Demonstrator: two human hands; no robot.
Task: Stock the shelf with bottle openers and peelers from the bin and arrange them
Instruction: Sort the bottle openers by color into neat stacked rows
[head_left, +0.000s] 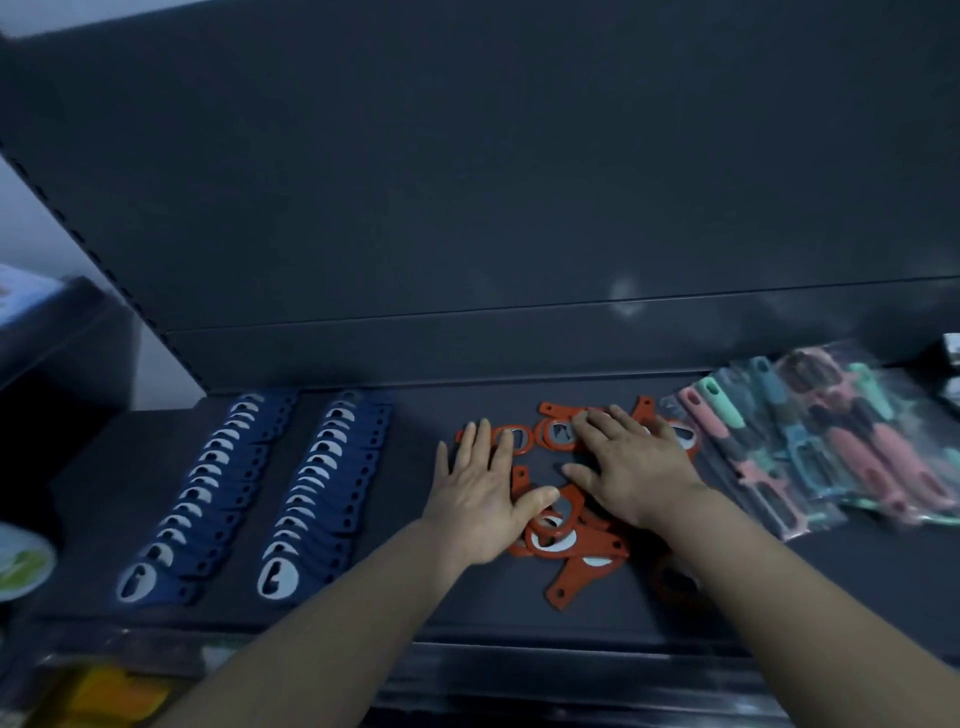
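Note:
Loose orange bottle openers (569, 540) lie scattered on the dark shelf (431, 410) in the middle. My left hand (483, 493) lies flat on the left side of this pile, fingers straight, thumb touching an opener. My right hand (631, 465) presses flat on the openers at the back right, fingers spread. Two neat overlapping rows of blue bottle openers (202, 493) (324, 488) run front to back on the left. Bagged peelers (831, 447) in pink, teal and dark handles lie heaped on the right.
The shelf's dark back panel (467, 208) rises behind. A slotted upright (104, 270) stands at the left. Beyond it a dark box (57, 332) and a round white-green item (21, 561) show. Yellow goods (104, 696) sit on the level below.

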